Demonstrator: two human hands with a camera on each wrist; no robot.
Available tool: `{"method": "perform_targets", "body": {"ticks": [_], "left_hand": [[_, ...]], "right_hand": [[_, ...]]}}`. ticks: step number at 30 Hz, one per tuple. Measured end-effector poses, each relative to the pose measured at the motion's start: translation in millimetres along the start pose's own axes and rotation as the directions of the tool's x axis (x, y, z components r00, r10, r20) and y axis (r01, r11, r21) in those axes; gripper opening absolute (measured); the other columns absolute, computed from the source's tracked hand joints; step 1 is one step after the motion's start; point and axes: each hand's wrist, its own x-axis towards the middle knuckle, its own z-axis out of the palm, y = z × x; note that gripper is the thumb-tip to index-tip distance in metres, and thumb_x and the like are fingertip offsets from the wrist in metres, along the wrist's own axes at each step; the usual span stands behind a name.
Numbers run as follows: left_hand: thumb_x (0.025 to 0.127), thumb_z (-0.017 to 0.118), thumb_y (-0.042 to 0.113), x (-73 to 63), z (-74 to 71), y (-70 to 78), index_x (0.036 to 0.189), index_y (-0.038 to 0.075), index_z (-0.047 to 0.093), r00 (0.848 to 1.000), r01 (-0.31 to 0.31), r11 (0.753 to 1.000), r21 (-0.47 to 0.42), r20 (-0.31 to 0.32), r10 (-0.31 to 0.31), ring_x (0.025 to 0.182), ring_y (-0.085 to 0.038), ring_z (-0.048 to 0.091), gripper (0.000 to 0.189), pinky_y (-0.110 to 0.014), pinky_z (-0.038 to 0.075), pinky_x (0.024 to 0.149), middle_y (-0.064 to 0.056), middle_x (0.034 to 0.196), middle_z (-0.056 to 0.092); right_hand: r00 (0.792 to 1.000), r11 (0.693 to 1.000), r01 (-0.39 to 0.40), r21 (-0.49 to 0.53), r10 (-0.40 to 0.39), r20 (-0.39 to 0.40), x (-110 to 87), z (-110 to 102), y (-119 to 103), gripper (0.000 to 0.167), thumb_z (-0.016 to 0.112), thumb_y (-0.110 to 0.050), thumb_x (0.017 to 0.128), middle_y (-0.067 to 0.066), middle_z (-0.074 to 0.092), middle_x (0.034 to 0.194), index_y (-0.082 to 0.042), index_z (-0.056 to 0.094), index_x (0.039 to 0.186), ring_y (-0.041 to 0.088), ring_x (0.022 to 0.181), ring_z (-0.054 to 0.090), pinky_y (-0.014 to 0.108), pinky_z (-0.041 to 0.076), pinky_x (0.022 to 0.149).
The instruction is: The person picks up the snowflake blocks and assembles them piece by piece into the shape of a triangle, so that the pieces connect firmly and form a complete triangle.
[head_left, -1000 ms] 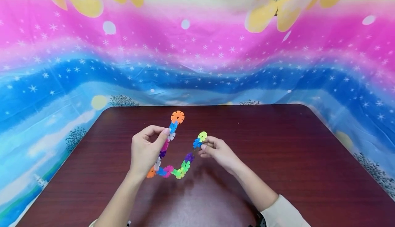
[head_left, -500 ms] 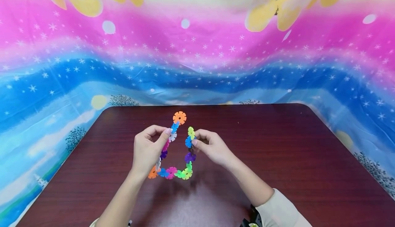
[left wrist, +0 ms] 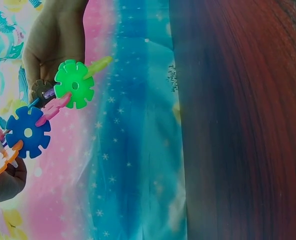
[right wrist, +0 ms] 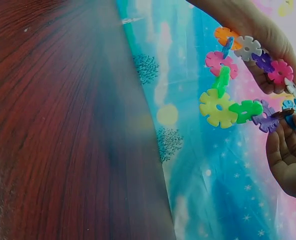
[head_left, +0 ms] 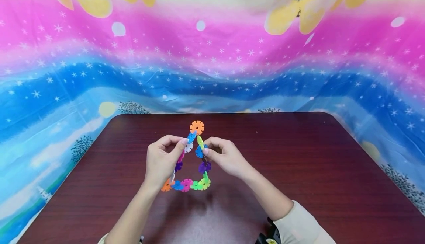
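A chain of colourful notched snowflake discs (head_left: 186, 185) hangs above the table, bent into a near-triangle between both hands. At its top is an orange snowflake disc (head_left: 194, 125), joined to the blue one below on the left side. My left hand (head_left: 163, 160) pinches the left side by the white snowflake disc (head_left: 189, 147). On the other side, my right hand (head_left: 230, 158) pinches a blue snowflake disc (head_left: 198, 152). The yellow-green end disc (head_left: 200, 141) reaches up to the orange one; whether they interlock I cannot tell. In the right wrist view, fingertips hide part of the chain.
The dark red-brown table (head_left: 299, 155) spreads out beneath both hands. Behind and beside it hangs a printed cloth (head_left: 212, 59) with snowflakes and trees. A black strap device (head_left: 271, 233) sits by the right sleeve.
My right hand has moved left, bringing the yellow-green end up to the orange disc and narrowing the chain's open gap. My left hand has shifted slightly right.
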Motion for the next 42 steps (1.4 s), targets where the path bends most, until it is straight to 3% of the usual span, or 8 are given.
{"method": "perform_targets", "body": {"ticks": [9, 19, 24, 32, 37, 42], "left_hand": [[0.081, 0.072, 0.016, -1.6, 2.2, -0.5, 0.081, 0.003, 0.070, 1.000, 0.008, 1.000, -0.006, 0.012, -0.008, 0.051, -0.013, 0.049, 0.014, -0.023, 0.040, 0.044, -0.005, 0.059, 0.057], [0.081, 0.072, 0.016, -2.1, 2.1, -1.2, 0.081, 0.003, 0.071, 0.999, 0.031, 0.999, 0.018, 0.035, -0.032, 0.053, -0.014, 0.051, 0.013, -0.023, 0.041, 0.045, -0.007, 0.062, 0.060], [0.081, 0.072, 0.017, -1.4, 1.2, -1.7, 0.083, 0.004, 0.071, 0.996, 0.055, 0.997, 0.047, 0.065, -0.058, 0.055, -0.016, 0.051, 0.013, -0.024, 0.042, 0.045, -0.008, 0.065, 0.061], [0.084, 0.070, 0.025, 2.1, -1.9, -1.6, 0.089, 0.008, 0.072, 0.990, 0.065, 0.992, 0.113, 0.120, -0.078, 0.070, -0.016, 0.056, 0.017, -0.026, 0.046, 0.054, -0.004, 0.076, 0.065], [0.085, 0.067, 0.031, 8.0, -2.3, 1.1, 0.095, 0.010, 0.071, 0.993, 0.032, 0.987, 0.160, 0.111, -0.050, 0.076, -0.015, 0.056, 0.024, -0.027, 0.047, 0.060, -0.002, 0.083, 0.065], [0.085, 0.067, 0.031, 22.1, -0.1, 8.9, 0.096, 0.009, 0.071, 0.995, -0.043, 0.987, 0.152, 0.098, 0.028, 0.074, -0.014, 0.057, 0.024, -0.026, 0.047, 0.061, -0.002, 0.084, 0.067]], "right_hand": [[1.000, 1.000, -0.003, -0.018, 0.003, -0.010, -1.8, -0.1, -1.1, 0.009, 0.055, -0.009, 0.093, 0.005, 0.053, 0.073, -0.004, 0.062, 0.093, 0.031, 0.069, 0.051, 0.027, 0.045, 0.059], [1.000, 1.000, -0.001, -0.002, 0.001, -0.030, -2.2, -0.1, 0.0, 0.010, 0.055, -0.009, 0.093, 0.005, 0.052, 0.071, -0.003, 0.062, 0.092, 0.035, 0.068, 0.050, 0.027, 0.045, 0.057], [0.998, 1.000, 0.004, -0.010, -0.005, -0.057, -2.1, 0.0, 3.0, 0.010, 0.055, -0.009, 0.093, 0.005, 0.054, 0.072, -0.003, 0.062, 0.091, 0.024, 0.066, 0.051, 0.027, 0.046, 0.057], [0.995, 0.999, 0.032, 0.038, -0.028, -0.100, -2.5, 0.2, 8.7, 0.011, 0.055, -0.007, 0.093, 0.008, 0.060, 0.077, 0.001, 0.062, 0.093, 0.019, 0.068, 0.055, 0.033, 0.050, 0.062], [0.994, 0.999, 0.024, 0.041, -0.020, -0.105, -2.8, 0.4, 8.2, 0.011, 0.055, -0.008, 0.093, 0.008, 0.061, 0.079, 0.000, 0.063, 0.094, 0.020, 0.069, 0.056, 0.032, 0.050, 0.063], [0.995, 0.999, 0.023, 0.048, -0.018, -0.103, -3.4, 1.5, 6.5, 0.010, 0.055, -0.007, 0.093, 0.008, 0.060, 0.078, 0.000, 0.063, 0.094, 0.022, 0.069, 0.055, 0.032, 0.050, 0.062]]}}
